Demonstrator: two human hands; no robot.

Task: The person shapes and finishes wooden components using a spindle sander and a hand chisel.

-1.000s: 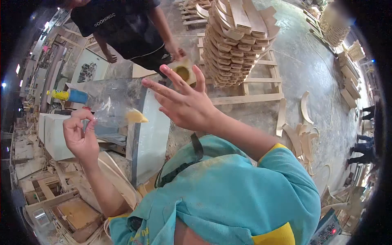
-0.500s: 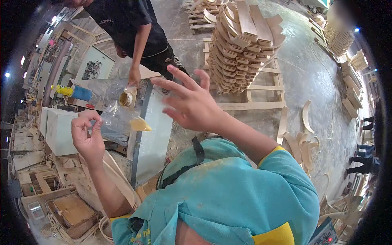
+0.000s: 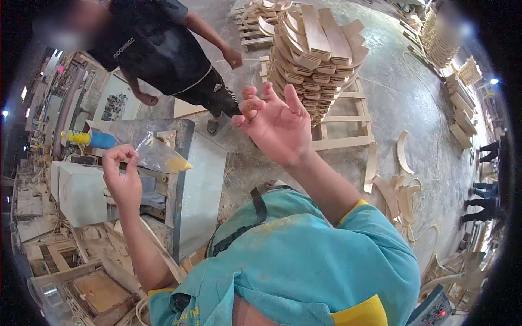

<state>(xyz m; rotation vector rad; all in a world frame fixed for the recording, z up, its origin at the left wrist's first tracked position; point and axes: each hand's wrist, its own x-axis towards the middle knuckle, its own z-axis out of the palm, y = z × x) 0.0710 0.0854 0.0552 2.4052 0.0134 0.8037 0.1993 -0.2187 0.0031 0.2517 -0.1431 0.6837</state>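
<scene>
My left hand (image 3: 124, 176) pinches the top edge of a clear plastic bag (image 3: 154, 152) between thumb and fingers. Yellowish material (image 3: 178, 164) sits in the bag's lower corner, which points to the right. Raised in front of my chest, my right hand (image 3: 280, 127) has its palm turned up and its fingers apart and slightly bent, holding nothing. Behind the bag is a machine table (image 3: 187, 130) with a tan object (image 3: 166, 137) partly hidden by the plastic. A blue cylinder with a yellow end (image 3: 101, 139) lies left of the bag.
A co-worker (image 3: 157, 49) in dark clothes stands beyond the table. Curved wooden pieces (image 3: 318, 60) are stacked on a pallet (image 3: 342, 142), with loose curved pieces (image 3: 402, 198) on the floor to the right. A white box (image 3: 81, 193) stands at left, above a wooden frame (image 3: 100, 293).
The co-worker's hand has left the table and the person has straightened up. My right hand has moved right and turned palm up. The bag stays in my left hand.
</scene>
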